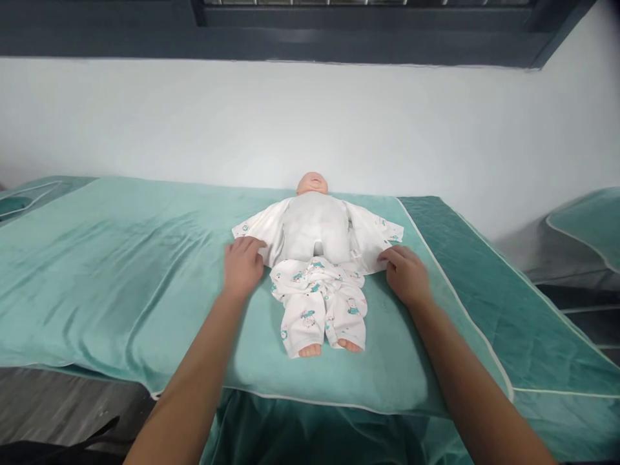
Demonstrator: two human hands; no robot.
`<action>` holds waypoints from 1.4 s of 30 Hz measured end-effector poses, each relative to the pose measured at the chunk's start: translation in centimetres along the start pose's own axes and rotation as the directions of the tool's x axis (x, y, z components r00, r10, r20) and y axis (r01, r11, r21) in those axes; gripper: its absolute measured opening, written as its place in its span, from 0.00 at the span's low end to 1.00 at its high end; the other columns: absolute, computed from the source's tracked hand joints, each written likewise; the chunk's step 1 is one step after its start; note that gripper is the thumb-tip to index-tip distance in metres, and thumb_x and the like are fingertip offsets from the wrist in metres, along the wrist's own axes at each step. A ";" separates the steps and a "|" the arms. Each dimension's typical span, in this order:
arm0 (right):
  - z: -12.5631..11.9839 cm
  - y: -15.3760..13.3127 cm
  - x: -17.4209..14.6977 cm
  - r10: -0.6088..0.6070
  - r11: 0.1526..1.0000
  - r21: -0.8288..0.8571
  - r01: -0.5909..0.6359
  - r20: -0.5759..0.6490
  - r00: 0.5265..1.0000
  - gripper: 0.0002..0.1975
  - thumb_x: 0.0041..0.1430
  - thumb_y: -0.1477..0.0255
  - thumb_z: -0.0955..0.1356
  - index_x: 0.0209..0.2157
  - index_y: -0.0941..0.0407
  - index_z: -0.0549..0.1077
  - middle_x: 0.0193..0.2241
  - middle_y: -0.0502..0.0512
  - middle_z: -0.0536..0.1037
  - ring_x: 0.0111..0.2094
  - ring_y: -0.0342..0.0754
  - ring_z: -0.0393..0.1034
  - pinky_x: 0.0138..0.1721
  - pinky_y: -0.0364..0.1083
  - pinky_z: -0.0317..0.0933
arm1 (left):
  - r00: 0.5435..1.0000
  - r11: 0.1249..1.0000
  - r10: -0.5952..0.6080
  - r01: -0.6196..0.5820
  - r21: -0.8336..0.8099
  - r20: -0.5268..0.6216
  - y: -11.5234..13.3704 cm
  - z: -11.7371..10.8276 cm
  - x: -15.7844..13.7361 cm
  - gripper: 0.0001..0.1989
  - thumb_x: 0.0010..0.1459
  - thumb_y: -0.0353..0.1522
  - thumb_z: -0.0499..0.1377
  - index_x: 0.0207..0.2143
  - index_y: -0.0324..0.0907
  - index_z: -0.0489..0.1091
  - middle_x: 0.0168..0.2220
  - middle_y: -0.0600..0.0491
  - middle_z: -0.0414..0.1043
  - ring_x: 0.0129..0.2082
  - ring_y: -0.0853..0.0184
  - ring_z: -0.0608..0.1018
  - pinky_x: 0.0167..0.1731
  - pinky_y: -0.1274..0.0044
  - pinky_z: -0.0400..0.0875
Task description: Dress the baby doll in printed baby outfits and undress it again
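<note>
A baby doll lies on its back, head toward the wall, feet toward me. Its arms are inside the spread sleeves of a white baby shirt, whose front panels lie apart, leaving the pale torso bare. Printed white pants cover the legs down to the feet. At the shirt's left panel, my left hand is closed, fingertips on the fabric edge. My right hand pinches the lower corner of the right panel. Both hands rest close to the bed surface.
A light teal cover with several wrinkles lies under the doll. Darker quilted fabric shows at the right. A white wall stands behind the bed, below a dark window frame. Teal fabric appears at the far right.
</note>
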State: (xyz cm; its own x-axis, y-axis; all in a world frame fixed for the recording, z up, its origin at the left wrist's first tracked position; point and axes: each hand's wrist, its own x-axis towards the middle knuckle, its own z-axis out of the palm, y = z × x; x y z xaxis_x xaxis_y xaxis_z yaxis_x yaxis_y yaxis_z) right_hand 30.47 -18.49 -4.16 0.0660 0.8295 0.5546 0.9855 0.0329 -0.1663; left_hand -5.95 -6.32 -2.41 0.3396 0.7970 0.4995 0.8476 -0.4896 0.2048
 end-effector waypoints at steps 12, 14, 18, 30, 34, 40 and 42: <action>-0.1 -1.6 0.5 0.246 0.751 0.602 -0.270 0.123 0.961 0.07 0.55 0.75 0.63 0.31 0.54 0.73 0.31 0.50 0.75 0.34 0.46 0.68 0.38 0.45 0.59 | 0.992 0.988 0.058 -0.041 -0.151 0.113 0.4 0.2 0.1 0.11 0.54 0.26 0.49 0.25 0.43 0.69 0.29 0.50 0.73 0.35 0.60 0.72 0.38 0.69 0.65; -0.3 -2.7 0.7 0.248 0.623 0.722 -0.302 0.184 0.951 0.05 0.58 0.71 0.66 0.34 0.54 0.74 0.33 0.50 0.75 0.34 0.46 0.68 0.37 0.45 0.60 | 0.997 0.946 -0.027 0.049 -0.321 0.072 1.0 0.2 0.1 0.10 0.54 0.26 0.50 0.29 0.43 0.71 0.32 0.51 0.74 0.37 0.62 0.73 0.39 0.70 0.66; -0.9 -4.8 1.0 0.043 0.490 0.819 -0.297 0.318 0.947 0.07 0.58 0.65 0.70 0.36 0.53 0.74 0.35 0.51 0.75 0.36 0.46 0.68 0.38 0.45 0.61 | 0.953 0.577 -0.160 0.301 -0.759 0.257 2.6 -0.7 0.2 0.07 0.56 0.34 0.56 0.33 0.43 0.72 0.33 0.53 0.74 0.32 0.66 0.73 0.33 0.75 0.67; -0.9 -4.9 1.4 -0.194 0.452 0.855 -0.256 0.374 0.907 0.10 0.59 0.62 0.70 0.33 0.54 0.69 0.37 0.53 0.69 0.37 0.46 0.63 0.38 0.45 0.59 | 0.787 0.476 0.309 0.358 -0.804 0.534 1.9 -2.4 0.7 0.06 0.48 0.36 0.65 0.28 0.43 0.73 0.34 0.53 0.64 0.34 0.66 0.69 0.36 0.76 0.65; -1.1 -4.8 1.4 -0.252 0.462 0.858 -0.224 0.370 0.894 0.08 0.61 0.64 0.68 0.33 0.54 0.69 0.38 0.53 0.67 0.38 0.46 0.62 0.38 0.45 0.58 | 0.756 0.486 0.344 0.365 -0.794 0.557 1.8 -2.6 0.6 0.06 0.50 0.36 0.64 0.28 0.43 0.73 0.33 0.53 0.64 0.35 0.66 0.69 0.37 0.75 0.65; -0.3 -5.0 1.3 -0.052 0.403 0.876 -0.265 0.311 0.949 0.12 0.62 0.60 0.67 0.31 0.54 0.65 0.35 0.52 0.68 0.36 0.46 0.62 0.36 0.45 0.58 | 0.878 0.391 0.206 0.332 -0.858 0.433 1.9 -2.2 0.0 0.08 0.54 0.37 0.61 0.29 0.43 0.68 0.40 0.49 0.69 0.38 0.64 0.71 0.39 0.74 0.67; 0.1 -5.4 1.4 0.058 0.403 0.874 -0.272 0.273 0.960 0.13 0.61 0.59 0.67 0.32 0.53 0.65 0.36 0.52 0.69 0.36 0.46 0.63 0.36 0.45 0.59 | 0.921 0.361 0.109 0.314 -0.878 0.374 2.0 -1.8 0.1 0.08 0.54 0.37 0.62 0.30 0.43 0.67 0.47 0.47 0.70 0.45 0.62 0.73 0.43 0.72 0.68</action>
State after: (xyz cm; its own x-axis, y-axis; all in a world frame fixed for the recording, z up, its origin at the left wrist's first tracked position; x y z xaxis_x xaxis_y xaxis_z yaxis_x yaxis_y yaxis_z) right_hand 25.22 -17.40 -2.55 0.0776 0.9505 0.3009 0.2432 0.2746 -0.9303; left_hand -4.96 -7.91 -0.44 0.5580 0.8128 0.1676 0.0546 -0.2374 0.9699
